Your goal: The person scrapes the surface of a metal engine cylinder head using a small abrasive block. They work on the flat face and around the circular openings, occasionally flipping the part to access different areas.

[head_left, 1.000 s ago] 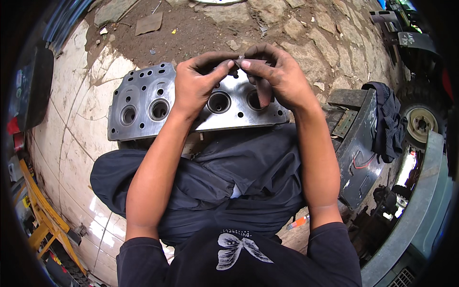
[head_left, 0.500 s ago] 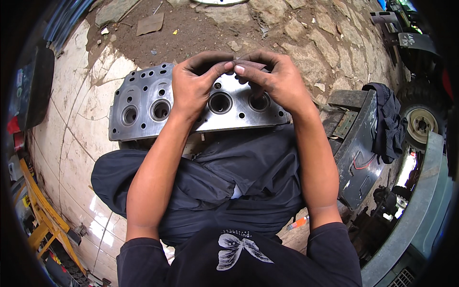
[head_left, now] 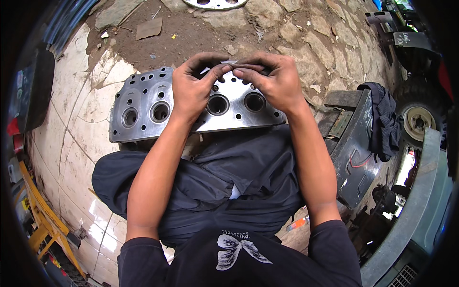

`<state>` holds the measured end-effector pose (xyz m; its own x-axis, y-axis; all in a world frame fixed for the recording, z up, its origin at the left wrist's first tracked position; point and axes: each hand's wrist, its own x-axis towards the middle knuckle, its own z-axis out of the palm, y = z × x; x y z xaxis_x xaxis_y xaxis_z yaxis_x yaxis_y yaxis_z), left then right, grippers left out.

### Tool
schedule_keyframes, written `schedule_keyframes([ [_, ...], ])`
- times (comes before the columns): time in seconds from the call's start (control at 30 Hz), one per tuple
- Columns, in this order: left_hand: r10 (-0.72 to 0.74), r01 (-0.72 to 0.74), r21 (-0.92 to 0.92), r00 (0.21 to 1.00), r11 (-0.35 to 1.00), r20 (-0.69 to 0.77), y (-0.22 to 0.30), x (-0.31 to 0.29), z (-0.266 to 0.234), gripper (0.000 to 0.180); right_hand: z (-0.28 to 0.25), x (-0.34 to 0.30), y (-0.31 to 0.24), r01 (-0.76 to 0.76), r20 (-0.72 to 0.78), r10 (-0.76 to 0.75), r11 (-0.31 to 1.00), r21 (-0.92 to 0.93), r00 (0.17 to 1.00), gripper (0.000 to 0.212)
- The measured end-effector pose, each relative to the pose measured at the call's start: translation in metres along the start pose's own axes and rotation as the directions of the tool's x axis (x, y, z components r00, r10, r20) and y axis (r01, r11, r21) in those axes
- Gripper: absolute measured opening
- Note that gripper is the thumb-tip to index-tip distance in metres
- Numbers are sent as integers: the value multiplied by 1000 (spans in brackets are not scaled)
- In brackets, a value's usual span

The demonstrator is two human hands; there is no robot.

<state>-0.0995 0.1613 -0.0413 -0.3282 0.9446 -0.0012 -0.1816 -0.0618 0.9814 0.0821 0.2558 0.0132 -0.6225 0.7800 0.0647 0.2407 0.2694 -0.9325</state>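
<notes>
A machined metal cylinder head (head_left: 224, 121) lies in front of my knees, its flat face up, with large round valve openings and many small holes. Over its far edge my two hands meet at the fingertips. My left hand (head_left: 192, 91) is closed in a pinch, thumb against bent fingers. Opposite it, my right hand (head_left: 281, 82) pinches in the same way. Whatever lies between the darkened fingertips is mostly hidden; it seems thin and dark, and I cannot make out its kind. Part of the metal face is covered by my hands.
Dirt and flat stones lie beyond; cracked pale tiles (head_left: 67, 119) are on the left. At the far edge rests a flat metal plate with holes (head_left: 216, 5). To the right stand a dark metal box (head_left: 354, 158), a draped dark cloth (head_left: 384, 119) and a wheel (head_left: 420, 119). A yellow frame (head_left: 43, 215) is lower left.
My fingertips have shifted slightly left, still pinched together. My right hand has tilted a little, baring more of the rightmost valve opening. The whole view has moved slightly.
</notes>
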Motion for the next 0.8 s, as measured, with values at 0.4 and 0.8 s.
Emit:
schedule_keyframes([
  [0.4, -185, 184, -180, 983, 966, 15, 7, 2, 4, 25, 2, 0, 6, 286, -51, -337, 860, -423, 940, 19],
  [0.8, -187, 195, -147, 980, 970, 66, 2, 3, 0, 21, -11, -3, -1, -2, 120, 35, 964, -264, 992, 32],
])
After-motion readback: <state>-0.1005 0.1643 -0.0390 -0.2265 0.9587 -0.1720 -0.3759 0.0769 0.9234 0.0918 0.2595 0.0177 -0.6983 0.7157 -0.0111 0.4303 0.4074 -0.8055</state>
